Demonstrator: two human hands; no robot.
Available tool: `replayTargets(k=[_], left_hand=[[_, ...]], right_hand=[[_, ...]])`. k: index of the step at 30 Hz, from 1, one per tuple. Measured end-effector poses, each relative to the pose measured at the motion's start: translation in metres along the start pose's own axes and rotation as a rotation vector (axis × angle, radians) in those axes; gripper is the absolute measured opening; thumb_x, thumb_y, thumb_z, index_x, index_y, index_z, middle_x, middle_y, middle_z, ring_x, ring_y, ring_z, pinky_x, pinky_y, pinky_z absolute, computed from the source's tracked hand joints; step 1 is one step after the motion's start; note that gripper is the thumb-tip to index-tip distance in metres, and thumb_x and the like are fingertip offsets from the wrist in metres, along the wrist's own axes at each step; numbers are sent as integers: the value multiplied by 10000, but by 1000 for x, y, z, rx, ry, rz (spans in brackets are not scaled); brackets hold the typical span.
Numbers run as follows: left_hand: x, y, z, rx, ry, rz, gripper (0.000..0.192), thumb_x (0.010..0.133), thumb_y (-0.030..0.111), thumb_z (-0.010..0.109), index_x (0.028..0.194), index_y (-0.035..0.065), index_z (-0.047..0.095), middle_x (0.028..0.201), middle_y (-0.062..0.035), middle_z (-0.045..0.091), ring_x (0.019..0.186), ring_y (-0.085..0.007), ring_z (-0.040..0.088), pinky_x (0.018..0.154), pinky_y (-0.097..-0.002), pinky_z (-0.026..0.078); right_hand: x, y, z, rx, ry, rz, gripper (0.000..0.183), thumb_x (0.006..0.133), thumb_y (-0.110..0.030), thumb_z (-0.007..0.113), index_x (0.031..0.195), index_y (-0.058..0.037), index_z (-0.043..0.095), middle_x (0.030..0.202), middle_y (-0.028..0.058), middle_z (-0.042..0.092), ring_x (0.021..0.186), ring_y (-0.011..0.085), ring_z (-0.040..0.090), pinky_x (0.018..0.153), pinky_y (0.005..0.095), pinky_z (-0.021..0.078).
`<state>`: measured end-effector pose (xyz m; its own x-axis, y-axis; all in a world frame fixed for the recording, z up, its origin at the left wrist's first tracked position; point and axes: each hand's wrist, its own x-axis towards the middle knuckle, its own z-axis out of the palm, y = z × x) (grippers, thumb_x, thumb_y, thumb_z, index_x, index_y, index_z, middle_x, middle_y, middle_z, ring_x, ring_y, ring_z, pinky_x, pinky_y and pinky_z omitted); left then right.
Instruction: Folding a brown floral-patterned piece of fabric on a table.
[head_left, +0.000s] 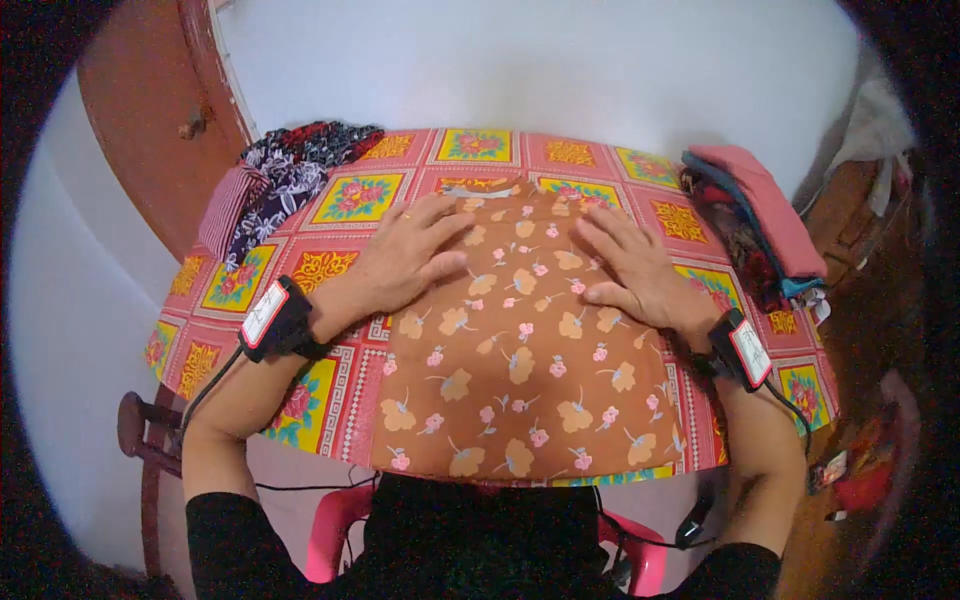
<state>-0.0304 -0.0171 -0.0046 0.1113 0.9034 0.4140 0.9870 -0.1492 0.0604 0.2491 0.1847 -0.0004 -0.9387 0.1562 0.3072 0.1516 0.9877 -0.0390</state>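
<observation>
A brown garment (517, 330) with a print of tan and pink flowers lies flat before me on a patterned tablecloth (330, 262). Its far end shows a neckline with a whitish strip (480, 193). My left hand (420, 251) rests palm down on the garment's upper left edge, fingers spread. On the upper right part lies my right hand (630, 266), also palm down with fingers apart. Neither hand grips the cloth. The near edge of the garment reaches the front edge of the table.
At the far left sit bunched dark patterned and striped clothes (277, 180). A stack of folded cloth, pink on top (765, 210), stands at the right edge. Cabled devices are strapped to both wrists. A white wall rises behind; a pink chair (334, 532) is under me.
</observation>
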Motion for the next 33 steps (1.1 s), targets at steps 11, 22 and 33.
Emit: replayTargets(k=[11,22,33], left_hand=[[70,82,33,129,-90,299,788,873,586,519,1416,38,358,1474,-212,333,1380,-360,303,1101,-535,234],[83,88,60,-66,-106,310,760,892,586,498,1401,36,374,1448,-211,365,1366,-356,325,1072,-541,280],[67,79,37,-58,-208,259,687,909,546,490,1399,73,403,1438,-142,397,1359,-306,348,1083,-550,280]], right_hand=[[8,23,12,-113,32,66,904,840,-694,469,1461,-56,311,1505,188,296,1404,381,248,1093,616,197],[-9,46,0,80,-121,116,789,903,-551,496,1472,-43,297,1537,178,244,1420,328,234,1128,488,193],[-10,51,-1,22,-146,84,770,905,-564,475,1475,-74,304,1518,200,270,1399,366,263,1113,496,236]])
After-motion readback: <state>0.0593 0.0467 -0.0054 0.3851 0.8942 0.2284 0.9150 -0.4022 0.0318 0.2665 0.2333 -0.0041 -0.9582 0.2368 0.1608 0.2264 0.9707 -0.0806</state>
